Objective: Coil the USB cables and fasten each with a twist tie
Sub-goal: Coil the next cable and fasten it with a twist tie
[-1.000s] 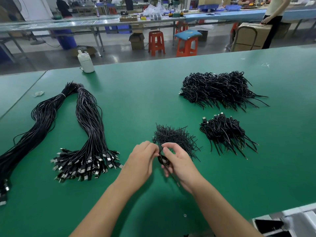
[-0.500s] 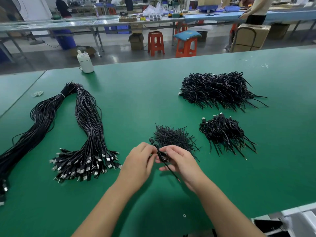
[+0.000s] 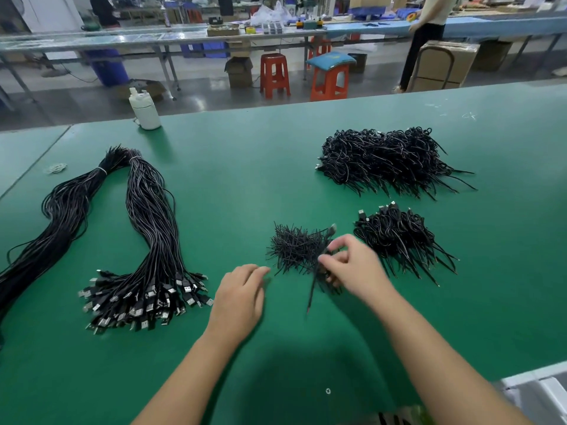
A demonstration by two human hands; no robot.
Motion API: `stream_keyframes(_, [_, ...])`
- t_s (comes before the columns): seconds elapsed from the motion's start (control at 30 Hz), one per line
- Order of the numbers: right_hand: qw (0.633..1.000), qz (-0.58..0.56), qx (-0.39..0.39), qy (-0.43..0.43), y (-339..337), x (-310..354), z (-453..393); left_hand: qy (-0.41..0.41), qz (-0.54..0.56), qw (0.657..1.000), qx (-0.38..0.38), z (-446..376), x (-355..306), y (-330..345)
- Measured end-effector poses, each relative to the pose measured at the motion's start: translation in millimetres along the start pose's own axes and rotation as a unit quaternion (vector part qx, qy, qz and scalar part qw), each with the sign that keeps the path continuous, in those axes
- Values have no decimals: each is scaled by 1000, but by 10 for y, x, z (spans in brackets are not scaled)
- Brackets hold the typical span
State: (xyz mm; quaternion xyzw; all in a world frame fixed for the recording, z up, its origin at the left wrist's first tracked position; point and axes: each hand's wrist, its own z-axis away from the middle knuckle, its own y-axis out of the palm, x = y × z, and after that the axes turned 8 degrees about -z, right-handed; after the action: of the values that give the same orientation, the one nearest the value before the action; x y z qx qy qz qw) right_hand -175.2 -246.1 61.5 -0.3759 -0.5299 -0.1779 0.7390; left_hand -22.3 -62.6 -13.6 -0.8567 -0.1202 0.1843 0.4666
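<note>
Now right hand (image 3: 356,268) pinches coiled cable (image 3: 316,271), blurred, over tie pile (image 3: 294,246). Left hand (image 3: 239,297) hovers apart, fingers relaxed, holding nothing. Loose cables (image 3: 147,240) lie left.

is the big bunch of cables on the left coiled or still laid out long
Laid out long. The big bunch of cables lies uncoiled on the green table, banded near the far end, with its USB plugs fanned out loose at the near end.

Single head view: you look forward and down across the green worktop (image 3: 233,167), your fingers (image 3: 333,259) close below centre, workshop floor beyond its far edge.
</note>
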Motion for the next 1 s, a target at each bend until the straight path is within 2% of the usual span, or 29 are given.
stream_keyframes(0.1, [983, 166, -74, -30, -430, 124, -288, -59, -16, 997, 42, 159, 250, 103])
stream_keyframes(0.17, [958, 264, -108, -35, -721, 190, -485, -123, 4, 991, 53, 162, 333, 143])
stream_keyframes(0.23, [933, 333, -137, -31, -978, 214, -664, -139, -2, 988, 62, 139, 346, 170])
stream_keyframes(0.33, [902, 400, -160, -14, -1216, 168, -891, -132, -15, 989, 65, 141, 329, 181])
stream_keyframes(0.53, [861, 500, -60, 67, -1185, -168, -1027, -150, -14, 986, 72, 151, 325, 171])
stream_keyframes(0.6, [851, 516, -75, 52, -1168, -194, -1006, -150, -16, 986, 73, 144, 315, 172])
stream_keyframes(0.7, [829, 543, -132, -22, -1090, -127, -924, -148, -27, 986, 73, 139, 307, 172])
stream_keyframes(0.8, [865, 474, -123, -113, -724, 1, -732, -148, -29, 986, 71, 143, 298, 167])
stream_keyframes(0.9, [905, 390, -29, -168, -110, -7, -463, -150, -33, 986, 62, 153, 288, 164])
stream_keyframes(1.0, [931, 321, 37, -170, 507, -226, -210, -154, -44, 986, 49, 153, 302, 180])
